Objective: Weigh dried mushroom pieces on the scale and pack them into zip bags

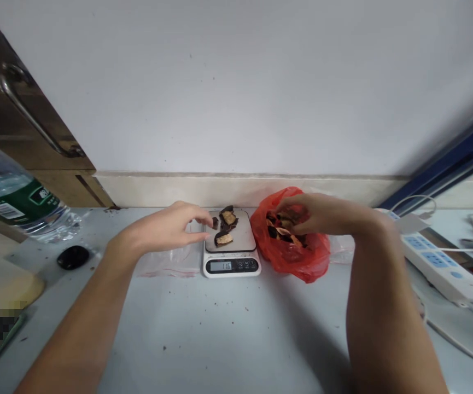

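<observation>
A white digital scale [209, 268] stands on the table, its display reading about 116. Several dried, dark-skinned pieces with tan insides [228, 218] lie on its plate. At the plate's left edge is my left hand [174, 227], thumb and fingers parted beside a small dark piece [215, 223]. To the right of the scale sits an open red plastic bag [308, 268] containing more of these dried pieces [283, 235]. My right hand [314, 214] reaches into the bag's mouth, its finger and thumb apart around the pieces. Some of its fingertips are hidden among them.
Clear zip bags [170, 262] lie left of the scale. A large water bottle [18, 191] and a black oval object [73, 257] are at the left. On the right lies a white power strip [445, 268] with cables. The wall [244, 98] rises behind; dark crumbs dot the table [203, 339].
</observation>
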